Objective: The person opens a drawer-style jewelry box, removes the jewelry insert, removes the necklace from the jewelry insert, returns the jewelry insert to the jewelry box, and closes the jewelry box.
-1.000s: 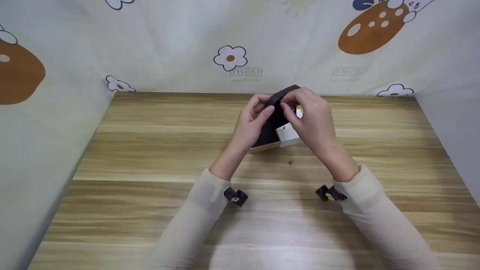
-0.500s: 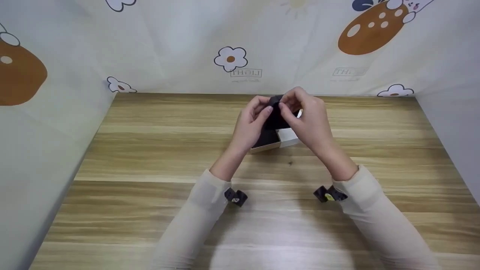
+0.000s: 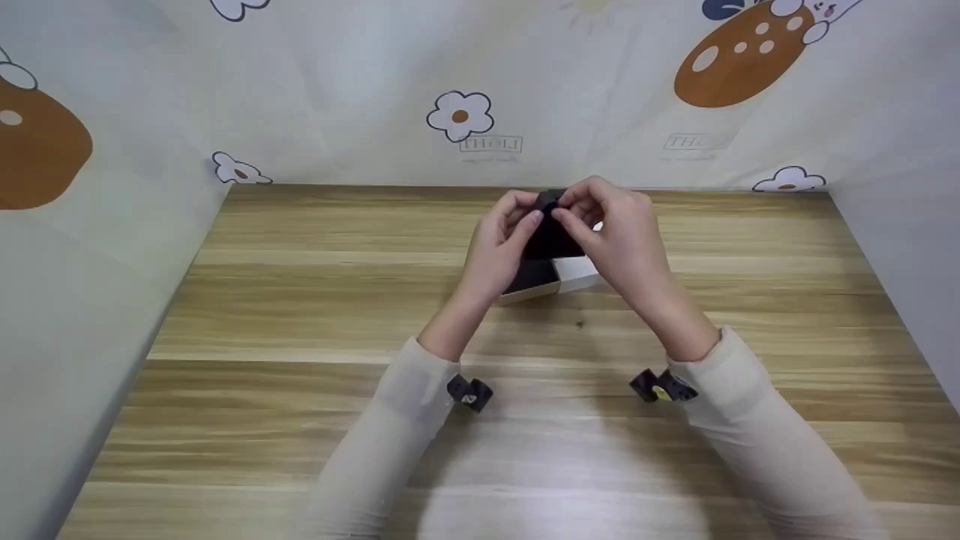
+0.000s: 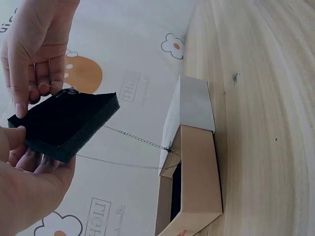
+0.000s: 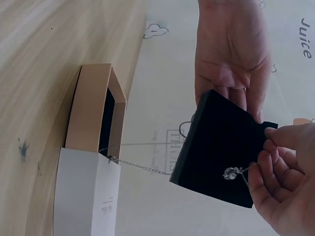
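A black foam pad is held up above the table at a tilt. My left hand grips it by one edge, thumb on the face and fingers behind. A thin-chained necklace with a sparkling pendant lies across the pad's face. My right hand is at the pad's other edge, its thumb touching the notched corner and its curled fingers pinching the necklace chain. More chain hangs from the pad toward an open box. The chain's ends are hard to make out.
Beneath the hands, the box's tan tray is slid partly out of its white sleeve. The tray's inside looks black. Both rest on the wooden table, close to the patterned back curtain.
The foam pad has tipped, its raised far corner dropping and its dark face turning toward the head camera. My right hand has lowered slightly with it; the left has hardly moved. The box stays put.
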`<act>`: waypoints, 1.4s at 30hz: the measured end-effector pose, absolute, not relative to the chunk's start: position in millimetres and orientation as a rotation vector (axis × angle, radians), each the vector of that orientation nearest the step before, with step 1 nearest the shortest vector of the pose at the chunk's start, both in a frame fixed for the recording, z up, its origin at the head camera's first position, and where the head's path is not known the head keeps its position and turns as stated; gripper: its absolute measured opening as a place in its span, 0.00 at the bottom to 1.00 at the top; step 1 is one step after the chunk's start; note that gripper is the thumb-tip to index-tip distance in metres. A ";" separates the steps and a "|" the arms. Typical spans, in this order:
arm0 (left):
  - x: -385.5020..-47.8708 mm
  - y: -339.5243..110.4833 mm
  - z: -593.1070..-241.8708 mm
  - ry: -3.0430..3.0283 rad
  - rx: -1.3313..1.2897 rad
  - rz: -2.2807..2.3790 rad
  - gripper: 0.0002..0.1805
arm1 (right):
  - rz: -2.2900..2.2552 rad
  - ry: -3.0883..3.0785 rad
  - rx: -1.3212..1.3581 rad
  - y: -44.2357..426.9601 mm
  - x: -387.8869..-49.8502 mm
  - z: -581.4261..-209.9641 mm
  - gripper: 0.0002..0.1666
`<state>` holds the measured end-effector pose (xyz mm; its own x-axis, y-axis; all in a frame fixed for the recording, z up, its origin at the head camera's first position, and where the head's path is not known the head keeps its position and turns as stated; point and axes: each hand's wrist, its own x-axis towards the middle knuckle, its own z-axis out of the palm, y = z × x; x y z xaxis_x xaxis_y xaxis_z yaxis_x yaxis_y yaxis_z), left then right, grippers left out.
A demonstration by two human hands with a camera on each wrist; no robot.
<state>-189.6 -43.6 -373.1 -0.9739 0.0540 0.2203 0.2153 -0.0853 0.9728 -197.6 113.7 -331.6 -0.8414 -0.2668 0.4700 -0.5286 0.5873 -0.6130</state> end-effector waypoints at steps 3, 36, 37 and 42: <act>-189.6 -44.7 -372.3 -2.046 -0.308 -2.222 0.12 | 1.106 -2.508 0.639 113.3 -198.3 -328.6 0.07; -187.4 -44.5 -373.2 -2.111 -0.261 -2.087 0.10 | 1.301 -2.695 0.577 116.4 -207.6 -323.8 0.06; -187.5 -44.6 -373.4 -2.110 -0.257 -2.086 0.10 | 1.309 -2.695 0.578 116.4 -207.8 -323.9 0.06; -187.6 -44.7 -373.5 -2.109 -0.231 -2.053 0.09 | 1.347 -2.687 0.576 116.6 -209.3 -325.3 0.06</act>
